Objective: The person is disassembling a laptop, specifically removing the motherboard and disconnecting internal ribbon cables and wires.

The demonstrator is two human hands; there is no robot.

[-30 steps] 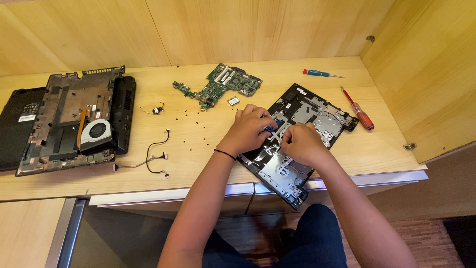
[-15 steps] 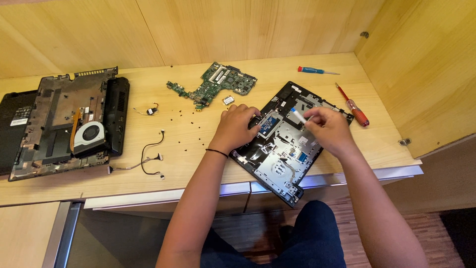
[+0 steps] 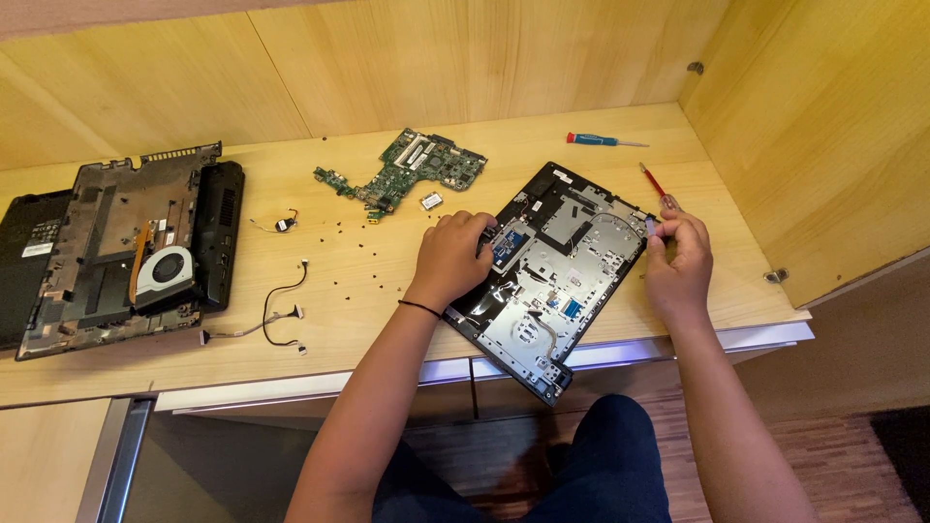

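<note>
Black laptop panel (image 3: 567,276) inner side up; lies diagonally at desk edge

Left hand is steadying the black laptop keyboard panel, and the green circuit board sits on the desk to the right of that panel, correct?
Not quite. In the head view the left hand does rest on the black laptop keyboard panel, but the green circuit board lies on the wooden desk to the left of that panel, further back, not to its right.
</note>
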